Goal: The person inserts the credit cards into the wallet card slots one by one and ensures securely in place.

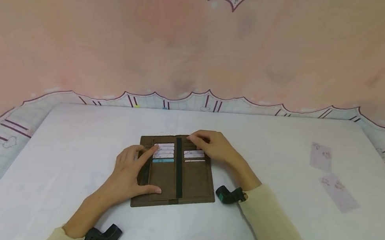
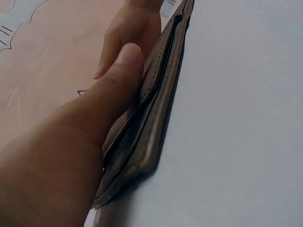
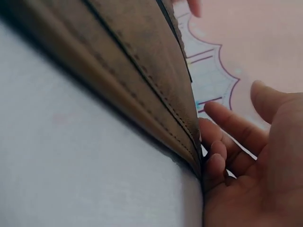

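An open brown wallet [image 1: 197, 180] lies on the white table, a dark band [image 1: 179, 170] running down its middle. White printed cards [image 1: 164, 149] and a blue-edged one fill slots on its left half; more white cards [image 1: 193, 154] show on the right half. My left hand [image 1: 125, 173] rests spread over the wallet's left side, index fingertip by the cards and thumb on the lower panel. At the top right edge is my right hand [image 1: 215, 146], fingers loosely bent against the wallet; in the right wrist view its thumb stands apart, and no held item shows.
Two pale lilac printed cards [image 1: 321, 156] lie on the table's right side, end to end. A patterned peach cloth [image 1: 199, 57] covers the area behind the white table [image 1: 68, 141]. Black wrist cameras [image 1: 102, 236] sit on both wrists.
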Available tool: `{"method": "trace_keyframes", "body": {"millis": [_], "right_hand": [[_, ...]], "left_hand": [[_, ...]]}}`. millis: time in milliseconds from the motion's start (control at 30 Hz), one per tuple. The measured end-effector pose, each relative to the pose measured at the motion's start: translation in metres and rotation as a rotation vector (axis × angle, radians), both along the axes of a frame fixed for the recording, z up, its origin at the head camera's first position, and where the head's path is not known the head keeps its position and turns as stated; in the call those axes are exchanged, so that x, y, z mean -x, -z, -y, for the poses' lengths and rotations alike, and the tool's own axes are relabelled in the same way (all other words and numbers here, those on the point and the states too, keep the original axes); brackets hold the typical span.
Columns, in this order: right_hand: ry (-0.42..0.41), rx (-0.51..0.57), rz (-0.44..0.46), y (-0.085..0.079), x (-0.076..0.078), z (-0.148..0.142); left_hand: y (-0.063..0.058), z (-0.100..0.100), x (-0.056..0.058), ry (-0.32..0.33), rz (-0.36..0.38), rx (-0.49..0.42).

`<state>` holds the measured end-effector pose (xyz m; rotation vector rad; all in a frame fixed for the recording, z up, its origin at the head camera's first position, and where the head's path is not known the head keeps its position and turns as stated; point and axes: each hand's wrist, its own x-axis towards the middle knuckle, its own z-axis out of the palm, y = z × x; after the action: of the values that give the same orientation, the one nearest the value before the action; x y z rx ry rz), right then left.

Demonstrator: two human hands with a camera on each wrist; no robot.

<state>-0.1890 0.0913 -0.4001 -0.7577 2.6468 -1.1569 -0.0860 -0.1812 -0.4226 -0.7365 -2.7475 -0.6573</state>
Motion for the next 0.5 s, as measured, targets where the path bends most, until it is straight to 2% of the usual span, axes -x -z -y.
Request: {"method": "trace_keyframes", "body": {"millis": [133, 267, 500], "right_hand": [[0.028, 0.033, -0.007, 0.003, -0.007, -0.004], [0.058, 0.069, -0.007, 0.002, -0.018, -0.013], [0.044, 0.098, -0.003, 0.0, -0.026, -0.025]], "left_hand": [[0.003, -0.001, 0.001, 0.023, 0.044, 0.049], [0.001, -0.002, 0.0, 0.011, 0.106, 0.125], [-0.003, -0.001, 0.001, 0.0, 0.128, 0.147]]}}
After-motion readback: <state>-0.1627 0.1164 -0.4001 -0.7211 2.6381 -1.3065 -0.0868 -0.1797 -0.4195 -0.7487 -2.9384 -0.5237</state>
